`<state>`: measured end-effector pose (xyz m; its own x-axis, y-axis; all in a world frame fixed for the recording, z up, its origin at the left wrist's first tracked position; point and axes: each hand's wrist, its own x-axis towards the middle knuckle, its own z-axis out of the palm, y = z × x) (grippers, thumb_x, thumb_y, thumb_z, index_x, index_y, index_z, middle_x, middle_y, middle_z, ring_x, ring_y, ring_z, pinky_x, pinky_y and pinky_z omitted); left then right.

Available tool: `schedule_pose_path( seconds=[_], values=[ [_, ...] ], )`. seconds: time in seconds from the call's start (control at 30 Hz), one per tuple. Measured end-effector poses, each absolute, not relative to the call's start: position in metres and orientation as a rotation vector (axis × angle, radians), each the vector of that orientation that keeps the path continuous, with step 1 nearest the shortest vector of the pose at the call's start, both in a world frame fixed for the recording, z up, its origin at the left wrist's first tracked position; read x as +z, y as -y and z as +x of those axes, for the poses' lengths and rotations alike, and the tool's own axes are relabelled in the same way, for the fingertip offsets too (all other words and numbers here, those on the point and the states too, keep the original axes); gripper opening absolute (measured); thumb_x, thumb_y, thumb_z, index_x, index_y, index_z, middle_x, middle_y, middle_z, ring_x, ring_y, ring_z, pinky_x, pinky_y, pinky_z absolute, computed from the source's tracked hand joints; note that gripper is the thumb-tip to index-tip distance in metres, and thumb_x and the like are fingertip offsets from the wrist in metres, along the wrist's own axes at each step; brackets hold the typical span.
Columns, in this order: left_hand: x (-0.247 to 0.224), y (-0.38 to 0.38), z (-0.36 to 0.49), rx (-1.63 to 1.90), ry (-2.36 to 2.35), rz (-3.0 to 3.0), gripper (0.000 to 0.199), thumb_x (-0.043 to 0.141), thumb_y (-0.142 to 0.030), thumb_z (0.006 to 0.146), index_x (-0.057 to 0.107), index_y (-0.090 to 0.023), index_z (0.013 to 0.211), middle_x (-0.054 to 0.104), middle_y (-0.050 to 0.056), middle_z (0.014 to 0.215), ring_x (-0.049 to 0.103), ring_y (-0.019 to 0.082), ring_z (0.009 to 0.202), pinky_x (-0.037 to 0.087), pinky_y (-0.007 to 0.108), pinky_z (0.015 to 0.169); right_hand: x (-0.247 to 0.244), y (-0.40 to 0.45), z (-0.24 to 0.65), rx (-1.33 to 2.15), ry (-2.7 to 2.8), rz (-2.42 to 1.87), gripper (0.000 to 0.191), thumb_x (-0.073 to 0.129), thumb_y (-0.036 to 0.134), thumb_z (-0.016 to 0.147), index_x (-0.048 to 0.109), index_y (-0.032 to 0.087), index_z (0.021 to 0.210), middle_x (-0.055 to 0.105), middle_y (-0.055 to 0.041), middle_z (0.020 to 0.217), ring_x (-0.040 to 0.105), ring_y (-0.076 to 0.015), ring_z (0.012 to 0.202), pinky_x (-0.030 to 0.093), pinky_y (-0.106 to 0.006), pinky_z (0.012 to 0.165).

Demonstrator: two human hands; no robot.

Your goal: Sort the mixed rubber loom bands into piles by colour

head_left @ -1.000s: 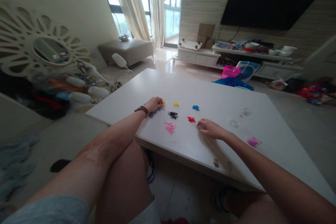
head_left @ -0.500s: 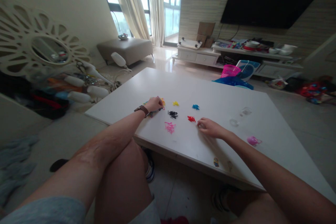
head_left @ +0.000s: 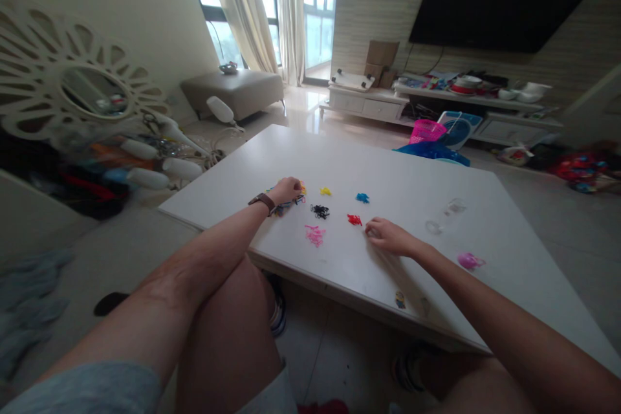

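My left hand [head_left: 286, 190], a brown watch on its wrist, is over a mixed-colour pile of small bands [head_left: 286, 207]. Its fingers are pinched together; whatever they hold is too small to make out. Resting on the table, my right hand [head_left: 388, 235] has curled fingers around a small greyish thing that I cannot identify. Just left of it lies a red heap of small bands [head_left: 354, 220]. Between my hands are black bands [head_left: 320, 211] and pink bands [head_left: 315, 235]. Farther back sit a yellow heap [head_left: 325, 191] and a blue heap [head_left: 362, 197].
On the right of the white table [head_left: 388, 171] are a clear ring [head_left: 433, 227], a clear container [head_left: 456, 206] and a pinkish-purple item [head_left: 469, 261]. A cartoon sticker [head_left: 400, 299] is near the front edge. Beyond the table stands a pink basket [head_left: 427, 131].
My left hand has risen slightly off the mixed pile, and more of the bands under it show. My right hand stays in place.
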<state>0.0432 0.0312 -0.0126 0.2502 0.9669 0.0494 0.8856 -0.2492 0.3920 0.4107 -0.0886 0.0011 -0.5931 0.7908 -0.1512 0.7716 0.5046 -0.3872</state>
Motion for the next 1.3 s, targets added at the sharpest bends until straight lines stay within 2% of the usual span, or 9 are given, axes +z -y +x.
schedule_pose_path(
  seconds=[0.33, 0.6, 0.8, 0.93, 1.3],
  values=[
    [-0.019, -0.032, 0.041, 0.377, -1.648, 2.211, 0.013, 0.070, -0.022, 0.066, 0.077, -0.016, 0.076, 0.073, 0.005, 0.074, 0.063, 0.015, 0.068, 0.045, 0.022, 0.061, 0.002, 0.089, 0.410, 0.632, 2.686, -1.393, 0.025, 0.057, 0.012, 0.080, 0.070, 0.014, 0.101, 0.064, -0.0122, 0.109, 0.062, -0.0228, 0.101, 0.045, -0.030, 0.093],
    [-0.011, -0.029, 0.040, 0.437, -1.587, 2.182, 0.022, 0.072, -0.024, 0.064, 0.078, -0.015, 0.084, 0.075, 0.006, 0.078, 0.064, 0.015, 0.068, 0.046, 0.021, 0.060, -0.001, 0.087, 0.412, 0.634, 2.683, -1.376, 0.024, 0.058, 0.014, 0.081, 0.070, 0.015, 0.101, 0.064, -0.0123, 0.109, 0.062, -0.0235, 0.102, 0.045, -0.032, 0.095],
    [-0.015, -0.029, 0.039, 0.383, -1.518, 2.180, 0.013, 0.072, -0.024, 0.065, 0.078, -0.016, 0.075, 0.074, 0.005, 0.072, 0.063, 0.015, 0.066, 0.045, 0.023, 0.060, 0.001, 0.089, 0.411, 0.624, 2.681, -1.388, 0.022, 0.057, 0.013, 0.082, 0.070, 0.014, 0.099, 0.064, -0.0125, 0.108, 0.062, -0.0230, 0.100, 0.045, -0.032, 0.094],
    [-0.018, -0.030, 0.041, 0.376, -1.513, 2.164, 0.009, 0.075, -0.020, 0.060, 0.077, -0.017, 0.069, 0.072, 0.003, 0.067, 0.062, 0.014, 0.063, 0.044, 0.022, 0.057, -0.001, 0.088, 0.411, 0.608, 2.682, -1.397, 0.022, 0.058, 0.014, 0.081, 0.070, 0.015, 0.099, 0.064, -0.0126, 0.108, 0.062, -0.0233, 0.101, 0.045, -0.031, 0.093],
    [-0.013, -0.027, 0.050, 0.332, -1.435, 2.269, 0.013, 0.063, -0.012, 0.063, 0.074, -0.016, 0.069, 0.069, 0.003, 0.067, 0.059, 0.014, 0.064, 0.043, 0.022, 0.062, 0.000, 0.089, 0.410, 0.600, 2.695, -1.388, 0.022, 0.057, 0.013, 0.081, 0.070, 0.014, 0.099, 0.063, -0.0122, 0.107, 0.061, -0.0230, 0.099, 0.045, -0.031, 0.093]
  ],
)
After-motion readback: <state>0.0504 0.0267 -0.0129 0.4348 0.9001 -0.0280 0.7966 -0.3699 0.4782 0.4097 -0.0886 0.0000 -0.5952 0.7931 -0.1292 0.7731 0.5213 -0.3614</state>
